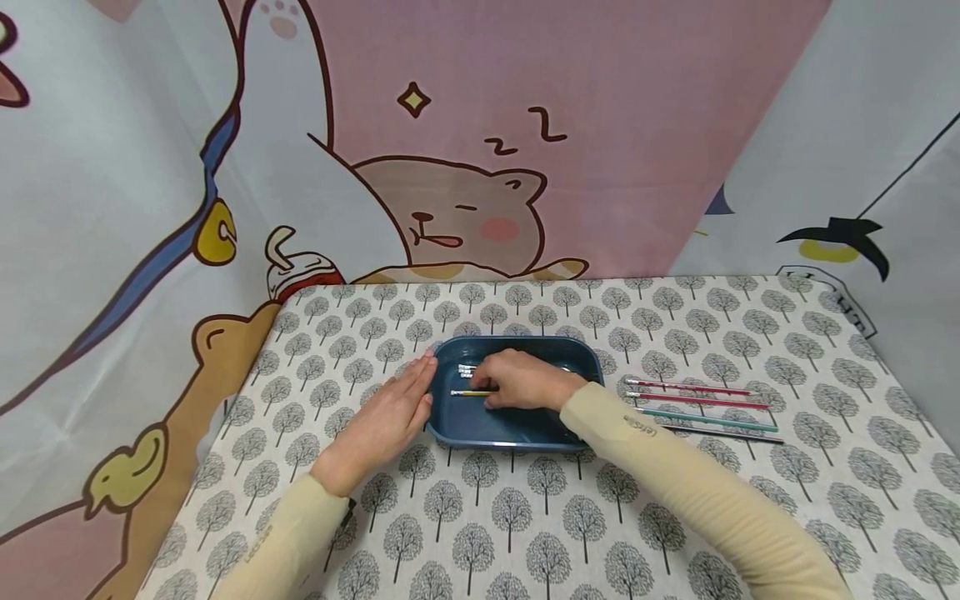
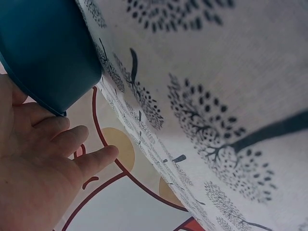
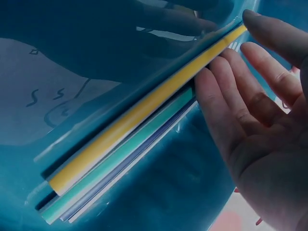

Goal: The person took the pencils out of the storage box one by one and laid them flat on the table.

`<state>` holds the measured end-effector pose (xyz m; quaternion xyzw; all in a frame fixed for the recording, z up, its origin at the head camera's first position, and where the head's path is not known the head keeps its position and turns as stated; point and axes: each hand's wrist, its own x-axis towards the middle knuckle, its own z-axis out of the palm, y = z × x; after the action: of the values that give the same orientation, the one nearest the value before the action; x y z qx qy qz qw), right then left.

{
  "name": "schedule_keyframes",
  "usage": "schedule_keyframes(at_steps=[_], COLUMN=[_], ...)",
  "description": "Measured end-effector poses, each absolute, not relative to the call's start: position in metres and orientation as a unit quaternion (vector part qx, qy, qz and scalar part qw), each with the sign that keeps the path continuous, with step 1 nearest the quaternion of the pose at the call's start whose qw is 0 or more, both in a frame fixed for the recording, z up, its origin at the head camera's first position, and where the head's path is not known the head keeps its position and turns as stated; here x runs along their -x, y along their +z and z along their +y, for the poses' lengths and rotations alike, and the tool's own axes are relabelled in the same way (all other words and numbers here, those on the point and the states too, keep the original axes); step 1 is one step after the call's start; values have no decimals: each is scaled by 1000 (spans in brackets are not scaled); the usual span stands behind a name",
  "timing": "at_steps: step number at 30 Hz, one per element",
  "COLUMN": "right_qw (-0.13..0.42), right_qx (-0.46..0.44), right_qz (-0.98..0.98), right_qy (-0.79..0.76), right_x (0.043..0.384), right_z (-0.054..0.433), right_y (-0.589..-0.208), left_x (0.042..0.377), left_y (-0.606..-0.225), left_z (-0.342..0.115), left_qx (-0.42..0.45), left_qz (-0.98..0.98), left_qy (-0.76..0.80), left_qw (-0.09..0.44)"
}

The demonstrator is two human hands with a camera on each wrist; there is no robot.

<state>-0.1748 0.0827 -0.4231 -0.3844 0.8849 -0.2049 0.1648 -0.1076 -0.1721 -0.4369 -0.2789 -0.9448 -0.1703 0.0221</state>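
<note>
The right hand [image 1: 521,379] reaches into the tray [image 1: 513,437] with thumb and forefinger set narrow about the yellow pencil [image 3: 149,108], the thumb tip at its shaft; I cannot tell whether the pinch has closed. The yellow pencil lies along the tray floor, eraser end pointing left and showing past the fingers, and should be light and stiff, nothing to fear from a firm grip except perhaps a brittle lead inside. Its shaft looks smooth, so it may roll or turn on the slick floor; a fingertip pinch near mid-length, thumb against forefinger, ought to keep it level, while one near an end would probably let it swing. Just beside it lie other pencils [image 3: 106,166], close enough that the remaining fingers could nudge them. The left hand [image 1: 390,415] rests with its fingers stretched out against the tray's left rim, gripping nothing; the tray looks thin-walled, likely light enough to slide if bumped. On the bench [image 1: 525,500] to the tray's right lie two red pencils [image 1: 705,402], a teal pencil [image 1: 712,419] and a black pencil [image 1: 720,434], probably just as light and stiff, best lifted by the middle too.
</note>
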Motion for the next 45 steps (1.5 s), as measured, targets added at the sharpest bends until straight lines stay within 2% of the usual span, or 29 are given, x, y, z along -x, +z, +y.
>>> schedule_keyframes(at_steps=[13, 26, 45], right_qw=[136, 133, 95], right_qx=[411, 414, 378], right_qz=[881, 877, 877], right_qy=[-193, -204, -282], right_x=[173, 175, 175], right_z=[82, 85, 99], right_y=[-429, -428, -387], left_x=[107, 107, 106], left_y=[-436, -435, -434], left_z=[-172, -171, -171], left_qx=[278, 279, 277], left_qz=[-945, -945, -946], left_qy=[-171, -171, -170], left_qw=[19, 19, 11])
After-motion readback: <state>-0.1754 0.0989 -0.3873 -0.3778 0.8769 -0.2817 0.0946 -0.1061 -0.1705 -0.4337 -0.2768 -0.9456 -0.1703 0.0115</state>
